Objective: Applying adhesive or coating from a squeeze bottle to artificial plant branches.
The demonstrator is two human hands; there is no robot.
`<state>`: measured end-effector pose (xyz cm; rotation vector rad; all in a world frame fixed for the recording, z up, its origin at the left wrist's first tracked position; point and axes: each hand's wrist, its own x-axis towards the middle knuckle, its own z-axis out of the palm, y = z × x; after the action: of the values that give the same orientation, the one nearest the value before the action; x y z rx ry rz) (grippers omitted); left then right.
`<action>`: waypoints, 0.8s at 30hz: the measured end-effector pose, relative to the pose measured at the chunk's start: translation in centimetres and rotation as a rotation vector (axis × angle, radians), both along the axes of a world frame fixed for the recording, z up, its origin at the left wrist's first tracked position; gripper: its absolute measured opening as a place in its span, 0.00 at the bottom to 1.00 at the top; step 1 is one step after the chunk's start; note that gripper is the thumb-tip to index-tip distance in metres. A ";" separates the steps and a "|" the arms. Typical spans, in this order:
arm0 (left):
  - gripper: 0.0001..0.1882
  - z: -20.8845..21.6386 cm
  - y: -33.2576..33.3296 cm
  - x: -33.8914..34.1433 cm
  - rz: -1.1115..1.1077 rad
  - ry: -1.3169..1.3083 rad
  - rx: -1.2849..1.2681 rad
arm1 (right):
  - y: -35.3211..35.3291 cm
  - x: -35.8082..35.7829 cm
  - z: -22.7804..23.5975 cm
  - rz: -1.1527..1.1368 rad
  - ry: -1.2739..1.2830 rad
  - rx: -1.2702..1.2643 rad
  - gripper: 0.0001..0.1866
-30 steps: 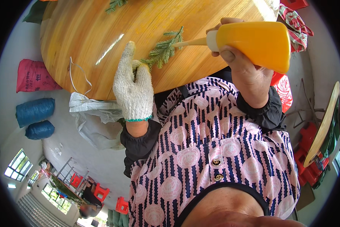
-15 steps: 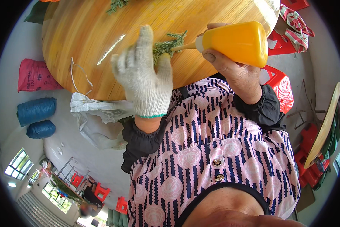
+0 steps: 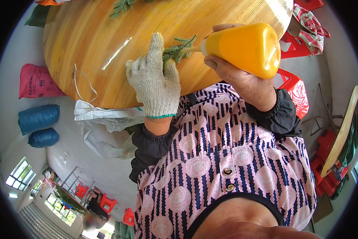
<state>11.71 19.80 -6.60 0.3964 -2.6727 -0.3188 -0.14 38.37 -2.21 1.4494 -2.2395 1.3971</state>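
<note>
A small green fir sprig (image 3: 179,51) is over the round wooden table, with its left end between the thumb and forefinger of my left hand (image 3: 155,79). This hand wears a white knitted glove with a green cuff edge; its forefinger is stretched out and the other fingers are bent. My bare right hand (image 3: 242,81) is wrapped round a yellow squeeze bottle (image 3: 246,47), tilted on its side. The bottle's thin nozzle (image 3: 191,49) points left and meets the sprig's needles. Whether anything comes out of the tip cannot be made out.
More fir sprigs (image 3: 122,7) lie at the far side of the wooden table (image 3: 95,36). A white plastic bag (image 3: 107,115) hangs at the near edge. Left on the floor are a pink sack (image 3: 37,81) and blue bundles (image 3: 39,117). Red stools (image 3: 294,93) stand at right.
My left hand has shifted slightly right and its thumb and forefinger have come nearer together. The bottle has moved a little left and its base has turned more toward the view.
</note>
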 end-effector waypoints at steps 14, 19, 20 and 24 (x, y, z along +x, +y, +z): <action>0.37 0.1 -0.4 0.2 -0.029 0.093 0.052 | 1.3 -1.0 -0.9 -0.088 -0.460 -0.235 0.14; 0.36 0.3 -0.7 0.3 -0.041 0.082 0.076 | 1.3 -1.4 -1.4 -0.068 -0.581 -0.354 0.15; 0.36 0.3 -0.7 0.4 -0.041 0.095 0.074 | 1.4 -1.4 -1.5 -0.068 -0.591 -0.357 0.15; 0.35 0.4 -0.7 0.5 -0.020 0.086 0.072 | 1.5 -1.5 -2.2 -0.073 -0.625 -0.385 0.15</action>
<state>12.23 19.10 -6.19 0.3694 -2.5880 -0.4291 -1.64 39.90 -4.38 0.8739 -2.0964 2.3378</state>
